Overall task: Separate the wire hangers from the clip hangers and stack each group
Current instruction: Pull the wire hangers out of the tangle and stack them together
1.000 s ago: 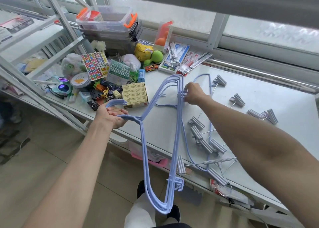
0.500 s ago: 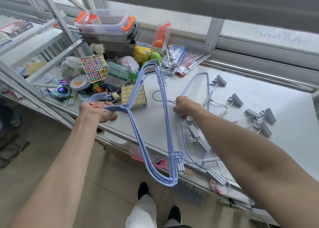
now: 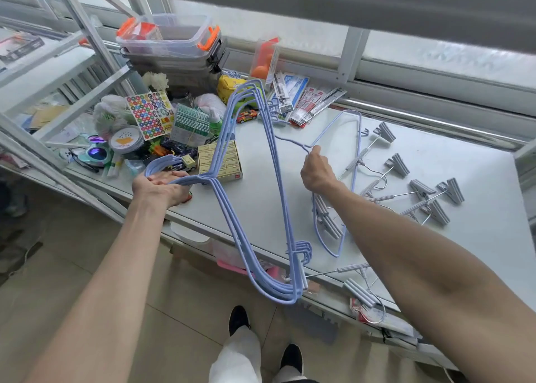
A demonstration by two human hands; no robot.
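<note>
Wire hangers [image 3: 249,197] run lengthwise away from viewer, hooks leftward in left hand's [image 3: 159,187] closed fingers.

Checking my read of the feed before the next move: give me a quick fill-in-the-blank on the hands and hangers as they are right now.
1. The bundle of blue wire hangers is held by the ____ hand.
2. The right hand grips a single blue wire hanger at its ____.
3. The grey clip hangers lie on the white ____.

Missing words: left; neck; table
</note>
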